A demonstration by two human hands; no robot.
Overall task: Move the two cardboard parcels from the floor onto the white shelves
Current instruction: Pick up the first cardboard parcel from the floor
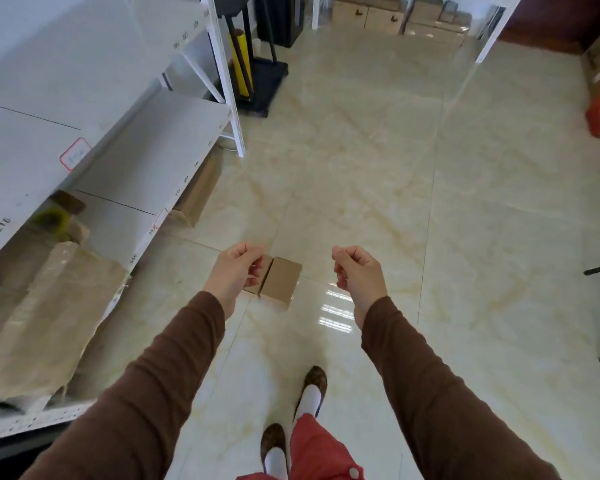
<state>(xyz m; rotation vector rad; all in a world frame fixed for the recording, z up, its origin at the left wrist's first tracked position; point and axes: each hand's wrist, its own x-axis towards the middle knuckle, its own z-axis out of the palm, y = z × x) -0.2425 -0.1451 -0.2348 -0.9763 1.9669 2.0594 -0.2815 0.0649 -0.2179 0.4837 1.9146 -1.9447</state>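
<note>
Head view, looking down along both outstretched arms in brown sleeves. Two small cardboard parcels lie side by side on the glossy cream floor tiles (361, 168), their long edges touching. The right parcel (280, 281) is fully visible, its flat top facing up. The left parcel (261, 276) shows only as a narrow strip, the remainder being covered by the left hand.

The left hand (235, 271) is seen directly over the left parcel, its fingers (253, 268) curled loosely inward with the thumb close against them. Whether these fingers touch the cardboard or hang above it cannot be told from this angle. No parcel is visibly gripped.

The right hand (357, 271) is to the right of the parcels and apart from them, with bare floor showing between. It is curled into a loose fist around nothing.

The white shelves (146, 157) run along the left side of the scene from near to far, with small printed numbers along the front edges of the boards. The middle board is largely bare. On a near left shelf lie flat brown paper packages (49, 306) and a roll with a yellow-green core (51, 220). Another cardboard box (198, 195) sits under the shelves, farther away than the two parcels.

At the near edge, two feet in patterned shoes (314, 381) and white socks stand on the tiles below the parcels.
</note>
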